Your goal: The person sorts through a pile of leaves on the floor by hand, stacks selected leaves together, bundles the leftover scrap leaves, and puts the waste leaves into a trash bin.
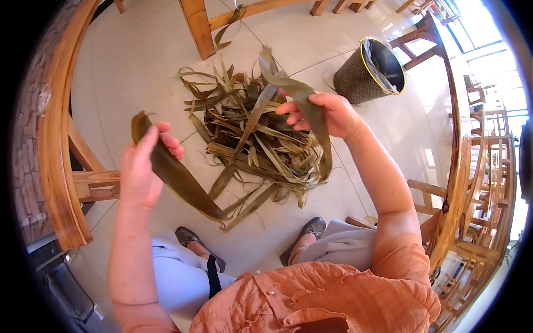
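Pale tiled floor [127,72] spreads between wooden furniture [58,177] on the left and a long wooden edge [457,166] on the right. Nearest, the shoes [313,227] stand apart, leaving tile between them below the work. The left hand [141,172] has its grip closed on a broad leaf [180,180], thumb across the upper part, probably to keep it flat while its length slants toward the middle. The right hand [336,114] pinches a long leaf [304,97] between thumb and fingers; its lower end hangs by the pile of leaves [252,130]. That heap lies on the floor, seemingly for easy reach of both hands, its ragged edges spilling outward. Farther off, tile separates it from the lined bin [355,77] and a wooden leg [197,28], giving the arms room sideways.
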A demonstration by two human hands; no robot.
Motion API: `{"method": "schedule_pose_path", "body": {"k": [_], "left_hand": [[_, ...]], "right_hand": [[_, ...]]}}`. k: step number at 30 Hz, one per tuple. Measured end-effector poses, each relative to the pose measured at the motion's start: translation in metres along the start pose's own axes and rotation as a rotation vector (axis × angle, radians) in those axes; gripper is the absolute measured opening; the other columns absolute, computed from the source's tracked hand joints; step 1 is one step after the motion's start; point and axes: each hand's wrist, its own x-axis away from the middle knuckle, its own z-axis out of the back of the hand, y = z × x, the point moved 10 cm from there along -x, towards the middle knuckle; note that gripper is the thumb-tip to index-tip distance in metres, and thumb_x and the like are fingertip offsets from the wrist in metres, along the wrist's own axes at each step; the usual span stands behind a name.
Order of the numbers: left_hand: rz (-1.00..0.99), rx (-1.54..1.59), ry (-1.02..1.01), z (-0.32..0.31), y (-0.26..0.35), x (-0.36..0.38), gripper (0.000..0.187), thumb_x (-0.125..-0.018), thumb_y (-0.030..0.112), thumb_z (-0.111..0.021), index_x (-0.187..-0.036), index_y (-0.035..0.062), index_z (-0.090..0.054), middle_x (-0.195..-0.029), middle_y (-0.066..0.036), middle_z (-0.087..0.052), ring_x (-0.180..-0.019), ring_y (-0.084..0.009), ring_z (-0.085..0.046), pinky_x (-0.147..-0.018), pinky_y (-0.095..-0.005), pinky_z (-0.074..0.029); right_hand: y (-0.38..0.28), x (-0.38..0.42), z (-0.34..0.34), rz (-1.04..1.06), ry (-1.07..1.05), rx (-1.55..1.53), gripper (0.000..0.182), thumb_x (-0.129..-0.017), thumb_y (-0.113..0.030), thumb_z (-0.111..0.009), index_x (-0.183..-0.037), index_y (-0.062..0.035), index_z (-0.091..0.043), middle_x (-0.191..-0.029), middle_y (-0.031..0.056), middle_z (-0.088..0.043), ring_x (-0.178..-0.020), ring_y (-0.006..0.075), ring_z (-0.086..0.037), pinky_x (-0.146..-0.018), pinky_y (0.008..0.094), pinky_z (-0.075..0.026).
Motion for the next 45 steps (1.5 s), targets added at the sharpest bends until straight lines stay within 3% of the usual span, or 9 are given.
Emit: {"method": "schedule_pose_path", "body": {"k": [6, 10, 17, 35, 36, 39, 40, 43, 45], "left_hand": [[0.143, -0.138, -0.057, -0.017, -0.033, -0.004, 0.037, -0.088, 0.031, -0.062, -0.111, 0.0019, -0.056, -0.082, -0.005, -0.059, -0.064, -0.0123, -0.052, -0.063, -0.0271, -0.046], [0.026, -0.041, -0.125, -0.029, -0.022, -0.009, 0.029, -0.083, 0.03, -0.069, -0.094, 0.0051, -0.06, -0.08, -0.003, -0.058, -0.065, -0.0091, -0.047, -0.063, -0.0232, -0.043], [-0.257, -0.029, 0.298, 0.016, 0.033, 0.0, 0.013, -0.082, 0.012, -0.068, -0.088, 0.0077, -0.058, -0.076, 0.002, -0.054, -0.059, -0.0077, -0.046, -0.058, -0.0244, -0.044], [-0.458, 0.07, 0.399, 0.066, 0.078, 0.003, 0.015, -0.084, 0.008, -0.065, -0.095, 0.0086, -0.056, -0.081, 0.002, -0.053, -0.06, -0.0075, -0.044, -0.059, -0.0253, -0.044], [-0.455, 0.091, 0.399, 0.07, 0.08, 0.003, 0.015, -0.084, 0.007, -0.065, -0.096, 0.0085, -0.056, -0.082, 0.002, -0.053, -0.06, -0.0076, -0.045, -0.059, -0.0255, -0.044], [-0.324, 0.114, 0.382, 0.068, 0.059, -0.006, 0.014, -0.084, 0.01, -0.066, -0.093, 0.0076, -0.056, -0.083, 0.001, -0.054, -0.061, -0.0086, -0.045, -0.058, -0.0258, -0.045], [-0.303, 0.07, 0.367, 0.06, 0.052, -0.006, 0.013, -0.084, 0.01, -0.066, -0.092, 0.0075, -0.056, -0.082, 0.001, -0.054, -0.061, -0.0085, -0.047, -0.058, -0.0262, -0.046], [-0.174, -0.016, 0.254, 0.035, 0.02, -0.011, 0.011, -0.084, 0.01, -0.066, -0.09, 0.0074, -0.057, -0.079, 0.001, -0.055, -0.061, -0.0088, -0.047, -0.058, -0.0262, -0.046], [-0.111, -0.053, 0.164, 0.008, 0.003, -0.009, 0.011, -0.084, 0.012, -0.066, -0.089, 0.0059, -0.058, -0.079, 0.0, -0.057, -0.061, -0.0095, -0.049, -0.058, -0.0248, -0.045]], "right_hand": [[0.021, -0.027, -0.098, -0.09, -0.269, -0.023, 0.05, -0.095, -0.023, -0.041, -0.139, -0.0014, -0.031, -0.12, 0.0191, -0.056, -0.099, 0.0214, -0.06, -0.085, 0.0315, -0.047], [0.034, -0.047, -0.144, -0.197, -0.248, 0.335, 0.029, -0.097, -0.02, -0.039, -0.115, -0.0014, -0.052, -0.099, 0.0135, -0.065, -0.086, 0.0158, -0.062, -0.079, 0.0292, -0.049], [0.064, -0.075, -0.141, -0.236, -0.173, 0.333, 0.021, -0.094, -0.019, -0.052, -0.1, 0.0, -0.058, -0.087, 0.0084, -0.066, -0.077, 0.0118, -0.062, -0.071, 0.0256, -0.051], [0.066, -0.062, -0.08, -0.263, -0.091, 0.474, 0.021, -0.092, -0.02, -0.054, -0.095, -0.0013, -0.064, -0.09, 0.0051, -0.068, -0.078, 0.0095, -0.061, -0.074, 0.0239, -0.049], [0.072, -0.061, -0.069, -0.288, -0.132, 0.482, 0.024, -0.091, -0.02, -0.056, -0.102, -0.0009, -0.064, -0.097, 0.0078, -0.067, -0.089, 0.0139, -0.061, -0.08, 0.0259, -0.049], [0.057, -0.055, -0.053, -0.194, -0.114, 1.006, 0.033, -0.09, -0.022, -0.057, -0.117, -0.0024, -0.059, -0.112, 0.0109, -0.061, -0.105, 0.0184, -0.057, -0.087, 0.0292, -0.047], [0.047, -0.058, -0.055, -0.086, -0.094, 1.016, 0.049, -0.088, -0.021, -0.06, -0.132, -0.0057, -0.045, -0.128, 0.0115, -0.052, -0.116, 0.0216, -0.049, -0.094, 0.0331, -0.044], [0.005, -0.066, -0.085, 0.193, 0.048, 0.99, 0.058, -0.087, -0.019, -0.061, -0.137, -0.0058, -0.036, -0.133, 0.0111, -0.046, -0.116, 0.0221, -0.05, -0.096, 0.0343, -0.043], [-0.011, -0.073, -0.113, 0.421, 0.093, 0.936, 0.066, -0.083, -0.032, -0.066, -0.135, -0.0023, -0.038, -0.124, 0.0198, -0.05, -0.112, 0.0257, -0.053, -0.091, 0.0348, -0.045]]}}
